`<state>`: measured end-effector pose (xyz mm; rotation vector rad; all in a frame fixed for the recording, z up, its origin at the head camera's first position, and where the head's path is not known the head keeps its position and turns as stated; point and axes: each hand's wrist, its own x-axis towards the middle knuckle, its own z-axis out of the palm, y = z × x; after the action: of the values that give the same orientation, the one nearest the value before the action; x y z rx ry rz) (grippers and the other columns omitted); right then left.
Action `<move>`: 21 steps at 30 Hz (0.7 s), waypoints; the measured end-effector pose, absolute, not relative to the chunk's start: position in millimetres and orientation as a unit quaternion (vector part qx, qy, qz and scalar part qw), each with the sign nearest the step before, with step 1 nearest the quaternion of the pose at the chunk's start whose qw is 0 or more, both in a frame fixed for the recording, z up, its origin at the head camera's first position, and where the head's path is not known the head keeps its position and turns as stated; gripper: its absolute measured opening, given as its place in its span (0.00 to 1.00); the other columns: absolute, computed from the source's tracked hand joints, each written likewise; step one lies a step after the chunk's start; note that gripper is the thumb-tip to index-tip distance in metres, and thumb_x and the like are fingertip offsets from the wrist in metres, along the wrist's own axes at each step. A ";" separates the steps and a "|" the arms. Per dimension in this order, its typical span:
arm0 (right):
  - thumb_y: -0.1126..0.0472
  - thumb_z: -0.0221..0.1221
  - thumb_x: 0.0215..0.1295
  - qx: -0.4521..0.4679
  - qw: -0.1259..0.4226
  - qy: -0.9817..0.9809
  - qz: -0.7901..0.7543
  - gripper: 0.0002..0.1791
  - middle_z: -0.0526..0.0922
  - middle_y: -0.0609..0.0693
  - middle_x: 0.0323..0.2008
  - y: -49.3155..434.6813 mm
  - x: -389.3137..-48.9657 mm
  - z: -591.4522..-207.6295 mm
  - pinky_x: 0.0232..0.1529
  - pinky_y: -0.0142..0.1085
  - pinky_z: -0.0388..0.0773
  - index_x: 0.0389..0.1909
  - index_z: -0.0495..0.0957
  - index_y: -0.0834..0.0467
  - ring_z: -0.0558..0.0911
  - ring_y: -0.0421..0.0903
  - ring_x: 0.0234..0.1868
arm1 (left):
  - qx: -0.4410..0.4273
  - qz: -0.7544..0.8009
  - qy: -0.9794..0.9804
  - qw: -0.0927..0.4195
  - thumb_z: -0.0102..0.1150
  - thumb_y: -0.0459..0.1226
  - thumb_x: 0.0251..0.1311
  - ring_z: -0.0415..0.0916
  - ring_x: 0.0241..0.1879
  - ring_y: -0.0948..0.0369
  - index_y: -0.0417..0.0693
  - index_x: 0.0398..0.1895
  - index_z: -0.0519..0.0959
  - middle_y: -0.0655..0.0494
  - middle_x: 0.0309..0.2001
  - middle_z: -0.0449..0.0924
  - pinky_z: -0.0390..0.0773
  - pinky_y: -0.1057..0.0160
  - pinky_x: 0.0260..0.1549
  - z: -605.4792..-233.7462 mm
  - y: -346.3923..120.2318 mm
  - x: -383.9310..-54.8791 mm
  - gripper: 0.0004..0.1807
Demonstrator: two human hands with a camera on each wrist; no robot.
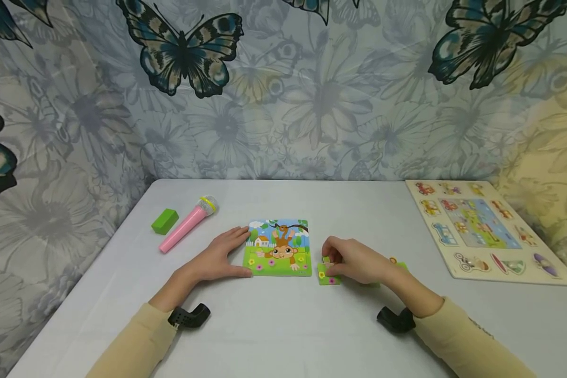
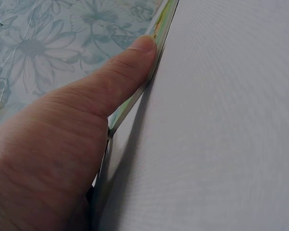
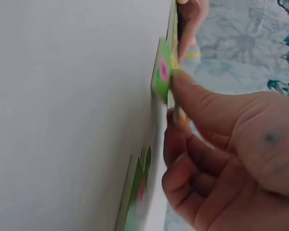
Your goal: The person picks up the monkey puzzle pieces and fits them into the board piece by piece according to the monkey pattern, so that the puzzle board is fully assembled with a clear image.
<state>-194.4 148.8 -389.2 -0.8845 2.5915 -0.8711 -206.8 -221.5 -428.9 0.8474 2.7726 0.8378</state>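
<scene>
A small square monkey picture board (image 1: 276,249) lies flat in the middle of the table. My left hand (image 1: 220,255) rests at its left side, fingers extended, with the fingertips near the upper left corner and the thumb on the lower left edge. To the right of the board, my right hand (image 1: 357,261) pinches a green puzzle piece (image 3: 163,72) with flowers on it between thumb and fingers. Another green puzzle piece (image 3: 137,195) lies on the table near that hand, blurred in the right wrist view. The right hand and forearm partly hide the loose pieces in the head view.
At the left lie a green block (image 1: 165,221) and a pink toy microphone (image 1: 189,224). A large peg puzzle board (image 1: 446,262) with several pictures is at the right. Butterfly-patterned cloth (image 1: 288,131) stands behind the white table (image 1: 283,331).
</scene>
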 end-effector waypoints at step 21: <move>0.65 0.66 0.67 -0.340 0.148 0.847 -0.379 0.09 0.79 0.46 0.33 150.6 -206.4 -376.1 0.37 0.34 0.77 0.42 0.75 0.58 0.78 0.44 0.34 | 0.282 0.277 0.917 0.059 0.73 0.57 0.53 0.43 0.78 0.45 0.40 0.78 0.59 0.48 0.79 0.53 0.47 0.39 0.72 -428.7 -223.4 -206.7 0.55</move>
<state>-206.4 150.6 -376.1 -0.9791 2.4373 -1.0913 -206.7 -223.4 -428.7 0.8553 2.7765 0.8394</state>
